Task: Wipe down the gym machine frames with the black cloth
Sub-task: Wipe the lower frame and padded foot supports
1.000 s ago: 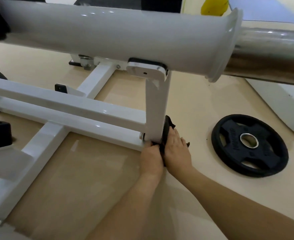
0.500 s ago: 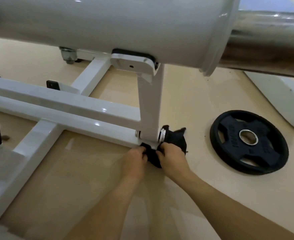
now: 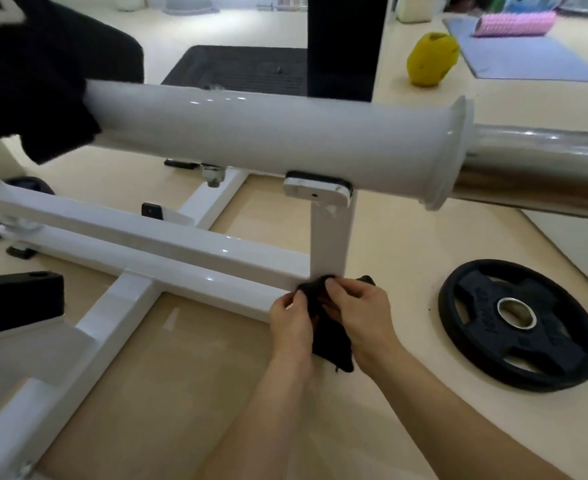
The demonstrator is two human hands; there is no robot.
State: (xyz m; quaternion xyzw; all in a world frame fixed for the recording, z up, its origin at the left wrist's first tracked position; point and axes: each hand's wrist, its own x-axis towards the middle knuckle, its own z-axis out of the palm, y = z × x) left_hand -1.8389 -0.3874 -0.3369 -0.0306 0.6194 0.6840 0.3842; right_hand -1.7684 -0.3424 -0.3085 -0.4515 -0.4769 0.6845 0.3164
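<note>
- Beige gym floor [image 3: 406, 265] carries a white machine frame [image 3: 167, 244].
- Left hand [image 3: 290, 322] and right hand [image 3: 360, 311] both pinch the black cloth [image 3: 330, 341] against the frame's base corner.

Soft, even indoor light filled the room; small glints dotted the white tube [image 3: 268, 133]. Wide-angle bending curved the edges, and the far background was blurred.

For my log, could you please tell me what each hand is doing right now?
Left hand: pinches the black cloth.
Right hand: grips the black cloth by the white frame.
</note>
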